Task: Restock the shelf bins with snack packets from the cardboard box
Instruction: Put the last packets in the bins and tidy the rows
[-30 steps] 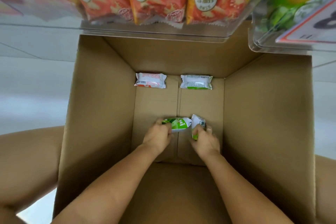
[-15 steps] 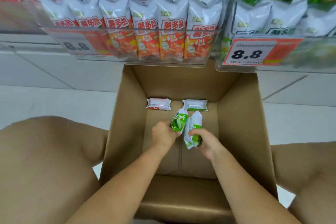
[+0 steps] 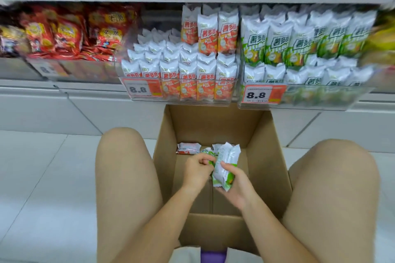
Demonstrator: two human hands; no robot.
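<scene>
Left hand (image 3: 197,170): your fingers curl around a green packet (image 3: 208,156).
Right hand (image 3: 236,183): you grip another packet (image 3: 224,166), held upright.
Forearms: both reach forward between your knees.

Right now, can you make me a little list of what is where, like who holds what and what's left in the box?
left hand: grips a green packet
right hand: holds a green and white packet
cardboard box: open, on the floor between the knees
still in box: one red packet by the far wall; another partly hidden behind the held ones
bin of green packets: above right of the box, tag 8.8
bin of orange packets: directly above the box, tag 8.8
</scene>
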